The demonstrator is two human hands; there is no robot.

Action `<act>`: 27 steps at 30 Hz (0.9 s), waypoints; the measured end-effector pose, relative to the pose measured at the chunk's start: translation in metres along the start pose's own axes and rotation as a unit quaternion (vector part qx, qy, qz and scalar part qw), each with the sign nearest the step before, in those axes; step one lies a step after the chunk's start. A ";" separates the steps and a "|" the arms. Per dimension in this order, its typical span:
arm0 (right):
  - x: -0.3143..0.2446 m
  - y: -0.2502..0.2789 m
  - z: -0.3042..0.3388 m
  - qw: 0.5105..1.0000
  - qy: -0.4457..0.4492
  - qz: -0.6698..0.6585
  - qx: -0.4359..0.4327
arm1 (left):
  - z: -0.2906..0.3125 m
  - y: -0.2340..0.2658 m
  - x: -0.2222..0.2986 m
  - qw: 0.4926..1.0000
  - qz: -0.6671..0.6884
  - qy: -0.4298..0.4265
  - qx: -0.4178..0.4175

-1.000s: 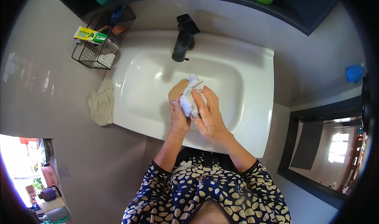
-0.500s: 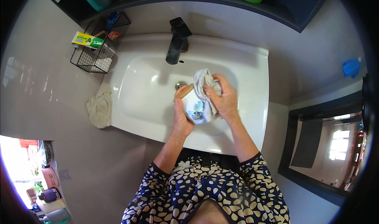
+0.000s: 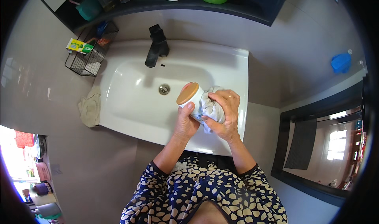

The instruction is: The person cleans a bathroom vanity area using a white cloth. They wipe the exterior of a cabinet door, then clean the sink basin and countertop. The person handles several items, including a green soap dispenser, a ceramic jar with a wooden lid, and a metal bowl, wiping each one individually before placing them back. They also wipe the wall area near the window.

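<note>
Head view: the left hand [image 3: 185, 123] grips a white jar [image 3: 198, 100] by its side, its tan lid [image 3: 188, 94] tilted toward the upper left. The right hand [image 3: 229, 115] clutches a bunched pale cloth [image 3: 213, 109] against the jar's right side. Both hands and these 2 things are above the white sink [image 3: 130, 101]. Farther out are the drain [image 3: 164, 89], black faucet [image 3: 154, 50], a beige cloth [image 3: 90, 107] at the sink's left edge and a wire basket [image 3: 84, 69].
</note>
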State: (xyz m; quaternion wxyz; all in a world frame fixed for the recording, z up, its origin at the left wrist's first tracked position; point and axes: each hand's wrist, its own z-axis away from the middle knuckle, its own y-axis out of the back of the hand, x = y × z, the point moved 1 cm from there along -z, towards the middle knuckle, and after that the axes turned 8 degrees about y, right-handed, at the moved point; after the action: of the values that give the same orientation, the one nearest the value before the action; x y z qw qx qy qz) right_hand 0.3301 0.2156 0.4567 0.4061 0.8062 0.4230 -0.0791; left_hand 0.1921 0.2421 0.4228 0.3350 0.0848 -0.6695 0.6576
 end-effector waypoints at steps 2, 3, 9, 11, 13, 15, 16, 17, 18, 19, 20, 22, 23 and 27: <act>0.012 0.005 0.000 0.978 -0.050 -0.192 0.067 | 0.001 -0.014 -0.011 1.000 -0.006 0.011 -0.011; 0.016 0.008 -0.002 0.946 -0.077 -0.303 0.087 | 0.002 -0.022 -0.016 1.000 -0.009 0.018 -0.017; 0.029 0.045 -0.014 0.752 -0.228 -0.618 0.020 | 0.004 -0.055 -0.038 0.998 -0.034 0.011 -0.048; 0.030 0.054 -0.014 0.714 -0.253 -0.653 0.003 | 0.005 -0.063 -0.046 0.997 -0.066 -0.007 -0.040; 0.028 0.062 -0.011 0.746 -0.247 -0.618 -0.020 | 0.005 -0.069 -0.057 0.996 -0.068 -0.053 -0.010; 0.027 0.064 0.001 0.810 -0.247 -0.532 0.019 | 0.000 -0.071 -0.064 0.996 -0.051 -0.073 0.011; 0.024 0.062 0.008 0.832 -0.235 -0.501 0.049 | 0.000 -0.075 -0.067 0.993 -0.069 -0.091 0.018; 0.021 0.060 0.013 0.851 -0.222 -0.469 0.079 | 0.000 -0.075 -0.069 0.992 -0.079 -0.093 0.008; 0.016 0.060 0.016 0.853 -0.227 -0.457 0.109 | 0.000 -0.075 -0.070 0.992 -0.092 -0.092 0.001; 0.018 0.058 0.020 0.857 -0.237 -0.441 0.127 | 0.001 -0.075 -0.072 0.990 -0.104 -0.091 -0.006; 0.021 0.055 0.025 0.860 -0.245 -0.424 0.144 | 0.000 -0.076 -0.075 0.992 -0.076 -0.095 0.010; 0.022 0.052 0.028 0.843 -0.258 -0.422 0.212 | 0.002 -0.077 -0.075 0.986 -0.126 -0.105 0.027; 0.023 0.054 0.030 0.878 -0.239 -0.365 0.198 | 0.003 -0.076 -0.075 0.982 -0.151 -0.110 0.035; 0.027 0.058 0.036 0.952 -0.146 -0.195 0.182 | 0.004 -0.061 -0.083 0.969 -0.200 -0.130 0.058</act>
State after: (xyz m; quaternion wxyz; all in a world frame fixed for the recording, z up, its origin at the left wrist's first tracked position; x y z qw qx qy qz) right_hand 0.3979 0.1882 0.4548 0.2865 0.7476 0.4866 -0.3497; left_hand 0.2879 0.2040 0.4271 0.3639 0.3212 -0.6373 0.5985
